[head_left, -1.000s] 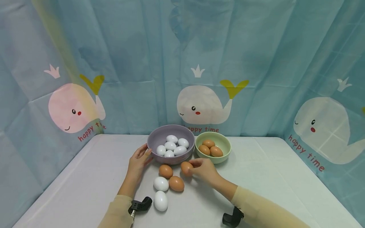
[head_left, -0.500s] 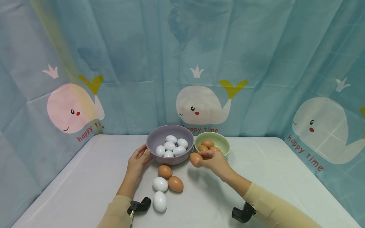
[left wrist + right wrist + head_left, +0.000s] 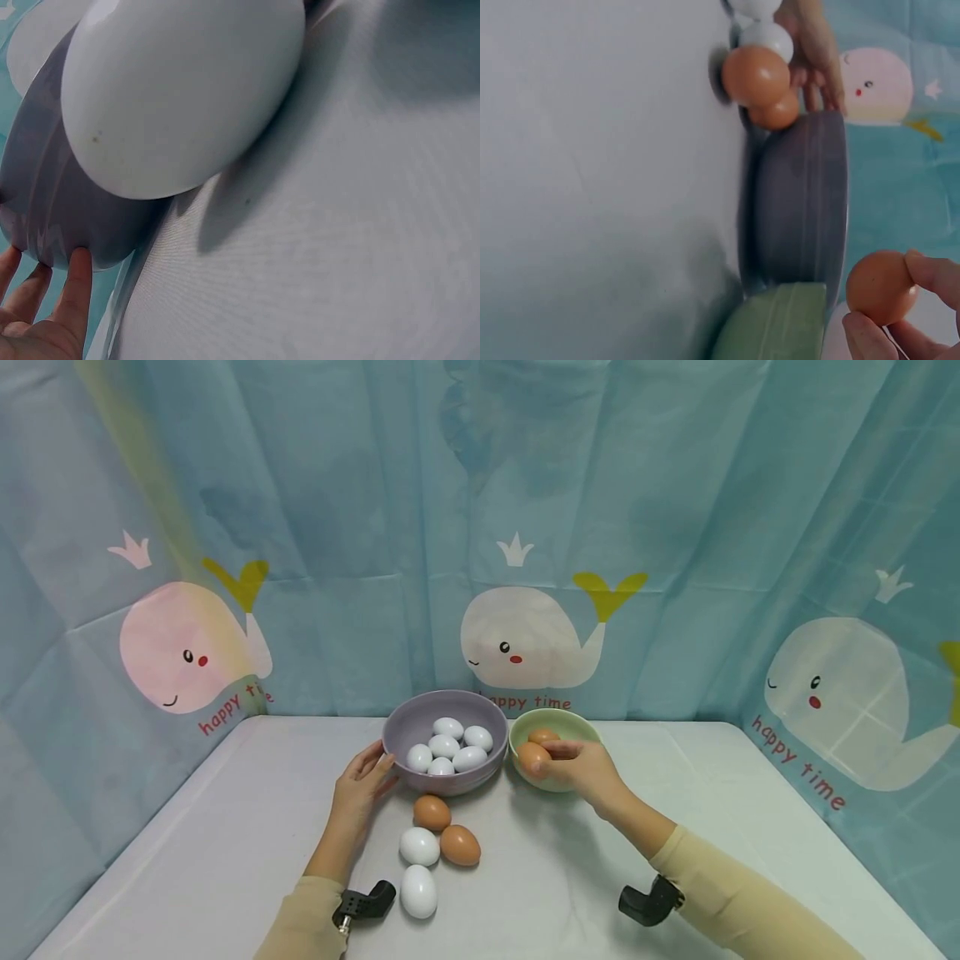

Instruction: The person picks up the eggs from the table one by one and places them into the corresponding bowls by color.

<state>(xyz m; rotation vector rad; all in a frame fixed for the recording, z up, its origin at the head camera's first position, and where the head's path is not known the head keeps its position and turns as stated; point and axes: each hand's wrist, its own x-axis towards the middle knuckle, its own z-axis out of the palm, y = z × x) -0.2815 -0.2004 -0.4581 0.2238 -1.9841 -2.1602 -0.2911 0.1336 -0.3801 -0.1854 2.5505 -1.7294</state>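
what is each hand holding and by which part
The right hand pinches a brown egg by its right side in the head view. The left hand touches the purple bowl at its outer left side, not clearly gripping.

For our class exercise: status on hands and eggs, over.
Right hand pinches brown egg at green bowl. Left hand touches purple bowl. Two more brown eggs, two white eggs on table. No obstruction visible.

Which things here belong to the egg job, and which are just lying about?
Likely job: brown egg in right hand; green bowl; purple bowl, touched by left hand; white eggs inside it; loose brown eggs; loose white eggs.

Just surroundings: whale-print curtain; white table; black wrist devices.
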